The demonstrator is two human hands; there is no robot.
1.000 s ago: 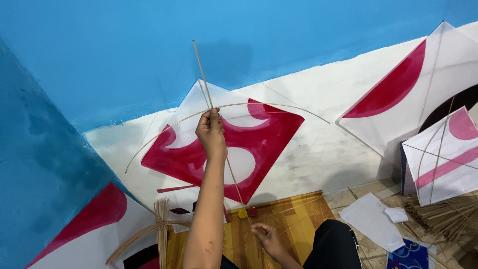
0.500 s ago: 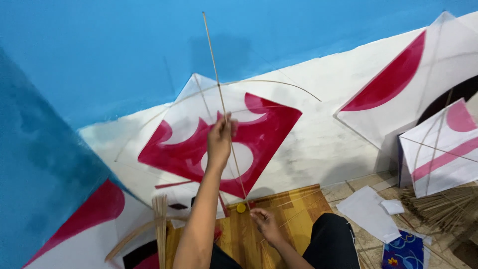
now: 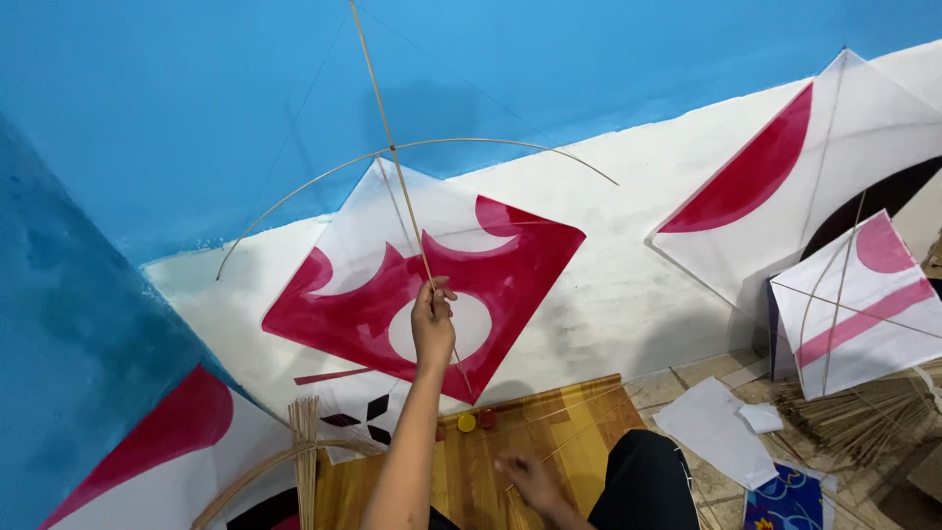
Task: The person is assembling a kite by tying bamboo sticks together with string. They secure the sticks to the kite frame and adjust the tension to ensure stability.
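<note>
The bamboo kite frame [image 3: 397,162] is held aloft before the blue wall, its spine pinched by the left hand [image 3: 433,322]; the right hand [image 3: 525,481], blurred, cannot be judged. A snapped spine or slipped bow is risked if squeezed.

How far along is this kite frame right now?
Done: a straight spine stick and a bowed cross stick are already joined into a cross-and-bow frame. In hand: the left hand holds the frame up by the spine in front of the red and white kite; the right hand is low over the wooden board, blurred. Left: the frame carries no paper yet.
</note>
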